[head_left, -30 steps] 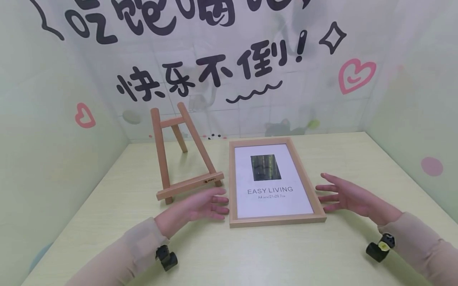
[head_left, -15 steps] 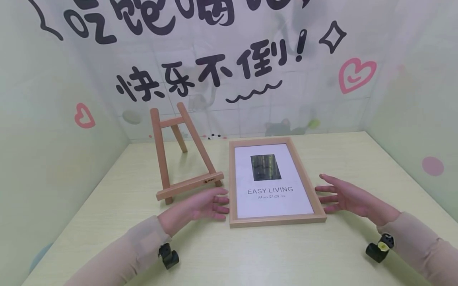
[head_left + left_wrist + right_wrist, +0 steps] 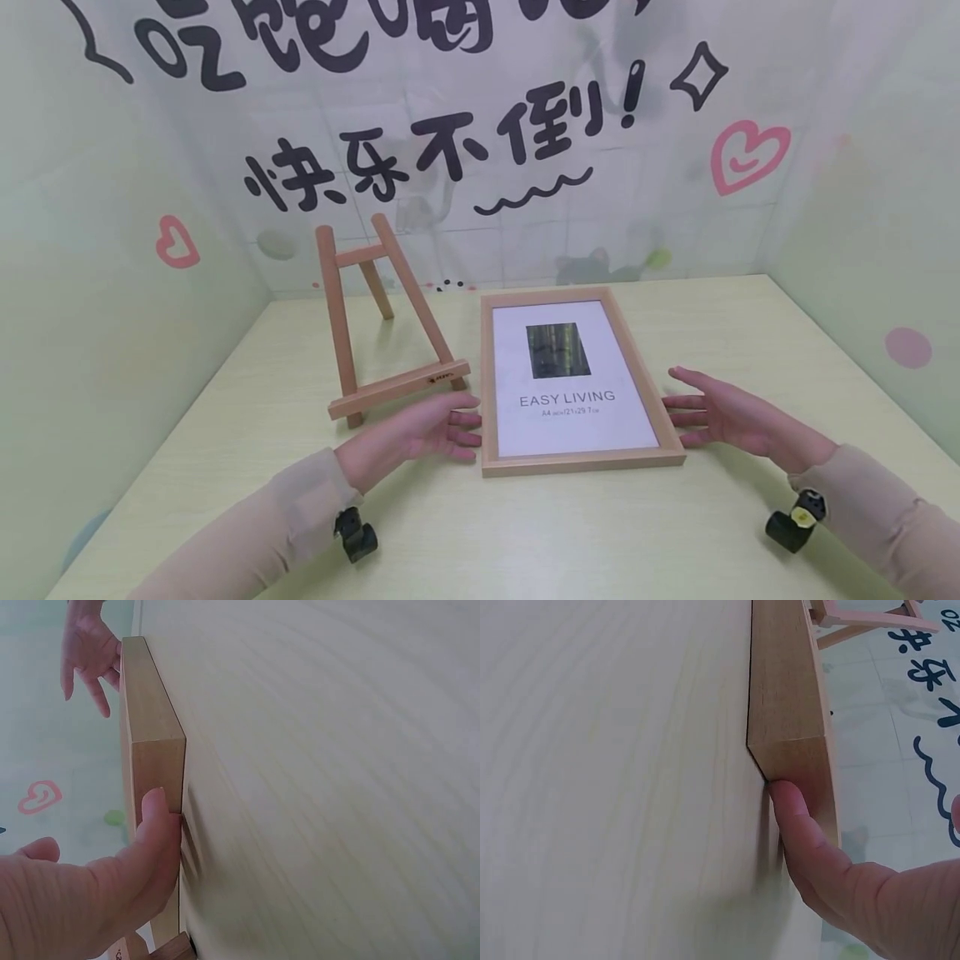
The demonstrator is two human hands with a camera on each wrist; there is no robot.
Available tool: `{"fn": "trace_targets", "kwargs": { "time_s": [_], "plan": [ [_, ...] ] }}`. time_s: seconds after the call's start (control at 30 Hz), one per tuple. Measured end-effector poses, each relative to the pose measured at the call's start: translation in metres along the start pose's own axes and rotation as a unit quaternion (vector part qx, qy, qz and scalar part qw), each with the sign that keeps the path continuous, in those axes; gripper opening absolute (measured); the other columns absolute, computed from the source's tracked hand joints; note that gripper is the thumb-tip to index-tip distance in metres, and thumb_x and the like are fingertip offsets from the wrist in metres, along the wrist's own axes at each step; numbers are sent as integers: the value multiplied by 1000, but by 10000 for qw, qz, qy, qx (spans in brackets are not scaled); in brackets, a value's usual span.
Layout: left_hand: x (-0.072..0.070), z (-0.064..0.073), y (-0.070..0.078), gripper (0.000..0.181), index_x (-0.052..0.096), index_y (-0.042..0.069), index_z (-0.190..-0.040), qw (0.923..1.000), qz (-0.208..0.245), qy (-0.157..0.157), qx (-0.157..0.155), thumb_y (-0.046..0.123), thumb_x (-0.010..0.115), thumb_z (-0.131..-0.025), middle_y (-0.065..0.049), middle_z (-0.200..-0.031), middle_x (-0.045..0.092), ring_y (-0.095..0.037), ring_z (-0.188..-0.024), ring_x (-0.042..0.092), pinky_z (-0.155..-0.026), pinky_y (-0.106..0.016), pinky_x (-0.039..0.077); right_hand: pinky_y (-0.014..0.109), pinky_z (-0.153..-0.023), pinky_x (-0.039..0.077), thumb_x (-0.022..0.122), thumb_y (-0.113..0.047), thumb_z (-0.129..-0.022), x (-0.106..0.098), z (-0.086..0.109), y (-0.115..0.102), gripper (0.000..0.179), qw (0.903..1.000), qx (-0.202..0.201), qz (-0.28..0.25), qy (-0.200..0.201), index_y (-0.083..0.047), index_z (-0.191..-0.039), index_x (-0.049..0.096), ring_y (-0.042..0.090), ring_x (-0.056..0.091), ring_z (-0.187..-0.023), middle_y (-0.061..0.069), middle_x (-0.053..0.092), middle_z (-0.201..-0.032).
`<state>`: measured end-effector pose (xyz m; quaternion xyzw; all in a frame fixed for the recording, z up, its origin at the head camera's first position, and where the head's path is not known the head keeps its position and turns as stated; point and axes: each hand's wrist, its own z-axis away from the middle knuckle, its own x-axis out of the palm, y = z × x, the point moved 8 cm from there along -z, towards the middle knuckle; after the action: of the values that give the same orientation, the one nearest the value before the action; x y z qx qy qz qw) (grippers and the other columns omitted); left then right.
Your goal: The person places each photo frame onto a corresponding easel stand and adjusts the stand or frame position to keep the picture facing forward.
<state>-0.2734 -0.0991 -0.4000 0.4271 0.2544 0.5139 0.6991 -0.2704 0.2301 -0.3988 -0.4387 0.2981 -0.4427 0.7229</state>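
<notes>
A light wooden picture frame (image 3: 583,461) lies flat on the table, its white insert (image 3: 573,429) printed "EASY LIVING" below a small dark green picture. At its left side is my left hand (image 3: 438,427), fingers spread and relaxed, fingertips right at the edge. My right hand (image 3: 731,417) is at the opposite side, its fingertips against the lower right edge and the thumb held up. In the left wrist view, fingers (image 3: 154,817) lie along the frame's side wall. The right wrist view has a fingertip (image 3: 786,796) low on the side wall, close to the tabletop.
A small wooden easel (image 3: 397,387) stands behind my left hand, just left of the frame. Pale wood-grain table (image 3: 570,533) runs back to a printed wall curtain (image 3: 525,200). Side panels rise at the left and right. A small camera sits on each wrist.
Both hands stay nearly in place beside the frame. My left forearm has shifted slightly right, and the right thumb has moved a touch left. The frame and easel have not moved.
</notes>
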Motion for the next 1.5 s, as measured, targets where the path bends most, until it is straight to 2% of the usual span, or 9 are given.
{"fn": "trace_targets", "kwargs": {
  "time_s": [0.27,0.53,0.63,0.7,0.87,1.13,1.3,1.37,1.5],
  "plan": [
    [1,-2,-1,45,30,0,-130,9999,127,35,-71,20,44,-92,-31,-133,37,-46,-114,45,-86,-54,48,42,-89,49,29,-50,-96,0,-1,1,76,10000,-31,21,-31,-8,-146,-9,45,29,-129,33,11,-146],
    [0,-3,-1,37,37,-2,-122,9999,30,107,14,18,44,-91,-28,-125,43,-42,-108,50,-88,-53,47,40,-88,49,32,-49,-96,1,-3,2,77,9997,108,-233,63,-6,-145,-9,40,38,-125,32,12,-146],
    [-1,-3,-2,38,36,-2,-123,10000,44,61,-16,18,43,-92,-28,-126,42,-43,-109,49,-87,-55,47,38,-87,49,32,-47,-96,1,-6,3,75,9994,175,-231,194,-4,-144,-5,33,46,-117,31,17,-145],
    [-3,-4,-2,39,35,-2,-125,10000,79,23,-53,18,43,-92,-29,-128,40,-43,-112,47,-86,-56,47,36,-85,49,33,-46,-96,1,-8,4,72,9991,202,-211,307,-3,-143,-1,28,49,-110,29,27,-140],
    [-5,-5,-4,39,34,-1,-126,9997,194,28,-120,18,43,-93,-29,-129,39,-43,-113,47,-86,-58,46,33,-82,48,37,-45,-95,0,-11,7,66,9977,308,-382,474,-3,-138,10,19,50,-100,15,44,-125],
    [-6,-5,-5,33,36,1,-121,9994,296,126,-156,16,44,-92,-23,-117,45,-41,-107,50,-86,-59,46,33,-82,47,41,-44,-94,-1,-10,9,63,9949,457,-740,505,-6,-136,13,19,50,-100,11,47,-119],
    [-5,-5,-5,29,36,1,-117,9990,385,132,-162,15,44,-92,-20,-112,46,-41,-106,50,-86,-59,45,33,-81,47,45,-41,-93,-2,-11,10,52,9928,493,-962,516,-10,-128,22,18,50,-97,7,50,-109],
    [-5,-5,-5,29,36,2,-117,9989,418,139,-159,14,43,-92,-20,-112,46,-41,-106,50,-87,-59,45,33,-80,47,46,-38,-93,-3,-12,10,51,9926,469,-1000,510,-10,-128,20,17,50,-95,6,51,-106],
    [-5,-5,-5,26,36,2,-115,9987,460,158,-143,13,43,-92,-20,-109,46,-41,-103,51,-87,-60,44,34,-82,48,45,-29,-95,-3,-15,10,66,9957,359,-754,406,0,-141,7,16,51,-96,8,50,-110]
  ]
}}
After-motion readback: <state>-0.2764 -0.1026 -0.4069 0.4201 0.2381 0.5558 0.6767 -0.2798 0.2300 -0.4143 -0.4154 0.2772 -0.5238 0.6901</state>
